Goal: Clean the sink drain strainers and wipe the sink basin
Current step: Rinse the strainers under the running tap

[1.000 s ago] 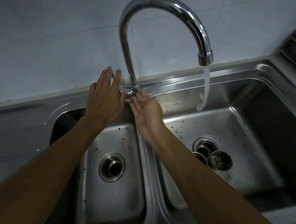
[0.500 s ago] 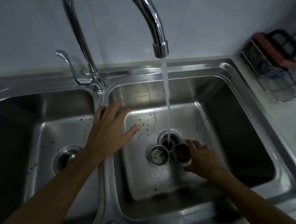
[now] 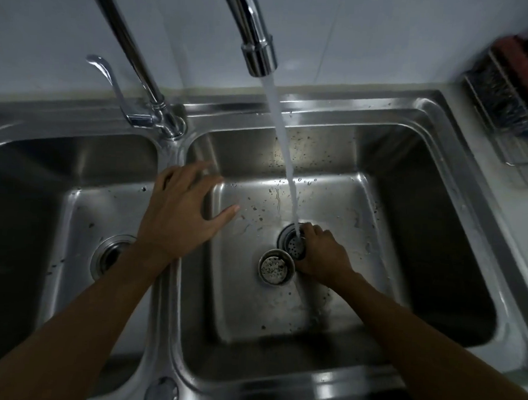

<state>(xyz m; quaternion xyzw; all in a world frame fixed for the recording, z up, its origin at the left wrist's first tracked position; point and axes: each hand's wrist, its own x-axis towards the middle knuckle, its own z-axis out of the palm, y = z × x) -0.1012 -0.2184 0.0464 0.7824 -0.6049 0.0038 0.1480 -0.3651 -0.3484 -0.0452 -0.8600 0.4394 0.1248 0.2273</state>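
Observation:
A double steel sink fills the view. In the right basin (image 3: pixel 363 205), my right hand (image 3: pixel 322 253) grips a dark drain strainer (image 3: pixel 296 246), tilted over the drain opening, with the water stream (image 3: pixel 285 149) from the faucet spout (image 3: pixel 259 54) falling on it. A second strainer (image 3: pixel 276 266) stands upright on the basin floor just to its left, untouched. My left hand (image 3: pixel 179 213) hovers with fingers spread over the divider between the basins, holding nothing. Dark specks dot the right basin's back wall and floor.
The left basin (image 3: pixel 82 208) has its own drain (image 3: pixel 110 254), with no strainer visible in it. The faucet lever (image 3: pixel 110 81) stands at the back above the divider. A wire rack (image 3: pixel 513 93) with a red-topped item sits on the counter at the far right.
My right hand has closed on the dark strainer and tipped it under the stream over the drain. My left hand stays spread near the divider.

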